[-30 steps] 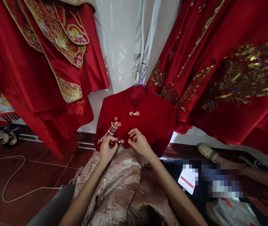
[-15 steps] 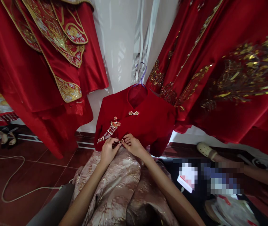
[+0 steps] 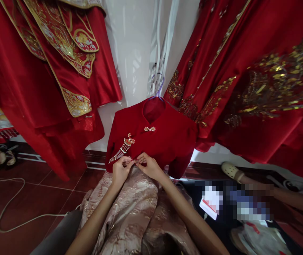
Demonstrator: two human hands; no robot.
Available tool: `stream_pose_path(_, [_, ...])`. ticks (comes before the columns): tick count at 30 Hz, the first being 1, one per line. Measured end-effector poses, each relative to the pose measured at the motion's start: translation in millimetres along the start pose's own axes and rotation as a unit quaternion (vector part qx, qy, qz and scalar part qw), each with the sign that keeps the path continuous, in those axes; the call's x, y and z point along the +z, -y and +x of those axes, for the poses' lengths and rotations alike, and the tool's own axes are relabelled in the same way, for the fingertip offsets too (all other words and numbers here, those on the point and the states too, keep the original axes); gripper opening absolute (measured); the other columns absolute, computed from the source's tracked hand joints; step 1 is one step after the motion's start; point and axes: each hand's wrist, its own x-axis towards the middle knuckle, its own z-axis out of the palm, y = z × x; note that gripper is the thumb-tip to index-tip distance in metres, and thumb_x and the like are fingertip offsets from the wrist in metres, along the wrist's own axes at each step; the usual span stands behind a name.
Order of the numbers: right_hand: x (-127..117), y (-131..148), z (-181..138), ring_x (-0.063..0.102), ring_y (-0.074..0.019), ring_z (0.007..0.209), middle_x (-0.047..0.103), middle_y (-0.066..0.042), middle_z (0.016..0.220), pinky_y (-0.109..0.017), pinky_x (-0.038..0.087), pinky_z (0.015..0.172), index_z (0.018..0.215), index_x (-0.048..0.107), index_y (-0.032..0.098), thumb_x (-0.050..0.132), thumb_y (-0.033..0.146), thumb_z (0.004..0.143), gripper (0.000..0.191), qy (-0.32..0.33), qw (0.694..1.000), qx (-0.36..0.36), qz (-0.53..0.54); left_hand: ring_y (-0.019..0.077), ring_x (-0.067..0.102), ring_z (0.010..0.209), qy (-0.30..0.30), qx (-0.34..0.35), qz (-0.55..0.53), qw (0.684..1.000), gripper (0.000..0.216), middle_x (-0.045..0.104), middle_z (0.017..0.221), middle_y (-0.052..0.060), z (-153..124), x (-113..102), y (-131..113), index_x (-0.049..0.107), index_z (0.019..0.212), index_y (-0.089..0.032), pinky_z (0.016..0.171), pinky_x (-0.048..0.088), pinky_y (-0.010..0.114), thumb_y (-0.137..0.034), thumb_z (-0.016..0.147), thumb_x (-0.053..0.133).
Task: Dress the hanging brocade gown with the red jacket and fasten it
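A dark red jacket [image 3: 167, 138] hangs on a purple hanger [image 3: 158, 92] in front of me. Its neck carries a beaded clasp [image 3: 150, 129], and a brooch [image 3: 128, 141] with bead tassels sits on one side of the chest. Lower down the front, my left hand [image 3: 121, 171] and my right hand [image 3: 150, 166] pinch a small beaded clasp [image 3: 135, 161] from either side. The fingers partly cover it, so whether its two halves are joined cannot be made out. Below the jacket, shiny pinkish fabric [image 3: 132, 202] falls between my forearms.
Red embroidered garments [image 3: 68, 71] hang at the left, and red sequinned ones [image 3: 247, 88] at the right. A pale cable [image 3: 23, 198] loops over the tiled floor. At the right are a dark surface with a white device [image 3: 208, 208], a plastic bag [image 3: 263, 235] and another person's clog [image 3: 230, 170].
The view has shifted slightly. My right fingers have bent a little closer around the clasp, while both hands stay at the same place on the jacket.
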Motion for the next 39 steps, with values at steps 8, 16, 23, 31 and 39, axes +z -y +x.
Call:
stream_pose_path(8, [1.1, 3.0, -1.1, 0.061, -0.013, 0.076, 0.064, -0.002, 0.082, -0.026, 0.05, 0.072, 0.087, 0.052, 0.018, 0.06, 0.015, 0.07, 0.019, 0.012, 1.0, 0.007, -0.01, 0.0173, 0.067, 0.066, 0.037, -0.062, -0.069, 0.995, 0.022, 0.071, 0.074, 0.006, 8.4, -0.2, 11.3, 0.068, 0.073, -0.015, 0.065, 0.054, 0.028, -0.036, 0.066, 0.071])
stream_pose_path(16, [10.0, -5.5, -1.5, 0.055, -0.0138, 0.074, 0.055, -0.002, 0.085, -0.026, 0.047, 0.065, 0.09, 0.043, 0.02, 0.063, 0.017, 0.063, 0.034, -0.022, 1.0, 0.011, -0.011, 0.0152, 0.065, 0.069, 0.119, -0.097, -0.139, 0.978, 0.026, 0.071, 0.076, 0.006, 7.2, -1.1, -3.3, 0.069, 0.073, -0.014, 0.067, 0.052, 0.025, -0.036, 0.061, 0.075])
stream_pose_path(23, [-20.0, 15.8, 1.6, 0.045, -0.0107, 0.06, 0.047, 0.005, 0.069, -0.023, 0.037, 0.058, 0.084, 0.041, 0.022, 0.051, 0.017, 0.069, 0.019, -0.035, 0.999, -0.019, -0.011, 0.0137, 0.064, 0.065, 0.083, -0.187, -0.283, 0.937, 0.04, 0.069, 0.073, 0.006, 44.3, -0.4, -23.8, 0.066, 0.083, -0.012, 0.074, 0.053, 0.031, -0.048, 0.065, 0.072])
stream_pose_path(31, [-47.6, 30.0, -1.0, 0.039, -0.0093, 0.058, 0.041, 0.006, 0.064, -0.021, 0.032, 0.057, 0.079, 0.041, 0.021, 0.052, 0.015, 0.068, 0.017, 0.04, 0.998, -0.045, 0.002, 0.0101, 0.062, 0.076, 0.071, -0.17, -0.372, 0.91, 0.03, 0.068, 0.089, 0.006, 71.7, 9.6, -35.9, 0.067, 0.086, -0.013, 0.082, 0.052, 0.029, -0.035, 0.067, 0.073])
stream_pose_path(39, [-46.2, 27.8, -1.3, 0.039, -0.0088, 0.062, 0.042, 0.005, 0.068, -0.022, 0.032, 0.059, 0.079, 0.041, 0.021, 0.054, 0.017, 0.071, 0.016, 0.064, 0.997, -0.044, -0.001, 0.0122, 0.06, 0.066, 0.058, -0.115, -0.216, 0.968, 0.033, 0.065, 0.073, 0.003, 71.8, 18.1, -45.0, 0.065, 0.082, -0.014, 0.061, 0.05, 0.025, -0.045, 0.072, 0.065])
